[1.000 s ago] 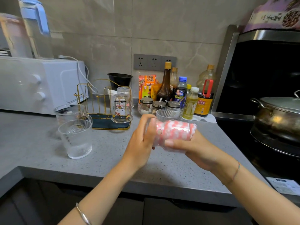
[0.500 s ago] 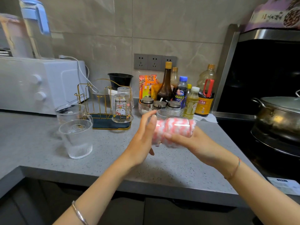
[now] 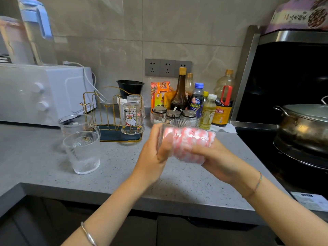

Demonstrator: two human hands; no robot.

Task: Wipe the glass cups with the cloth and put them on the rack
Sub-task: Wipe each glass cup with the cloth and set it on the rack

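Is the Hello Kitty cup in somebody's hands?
No, the Hello Kitty cup stands upside down on the gold rack.

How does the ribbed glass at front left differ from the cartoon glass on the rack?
The ribbed glass stands mouth up on the counter; the cartoon glass sits mouth down on the rack. The ribbed glass bears no picture; the cartoon glass has smooth walls. Both are clear.

Your grey counter point(image 3: 44, 166) has a white oven point(image 3: 44, 93) at the back left, with a blue-handled jug point(image 3: 38, 32) on top. There's a black bowl point(image 3: 130, 87) by the wall and a bunch of sauce bottles point(image 3: 180, 96) below the sockets point(image 3: 167, 68), behind three lidded jars point(image 3: 173, 114). A lidded steel pot point(image 3: 305, 125) sits on your stove point(image 3: 266, 157), far right.
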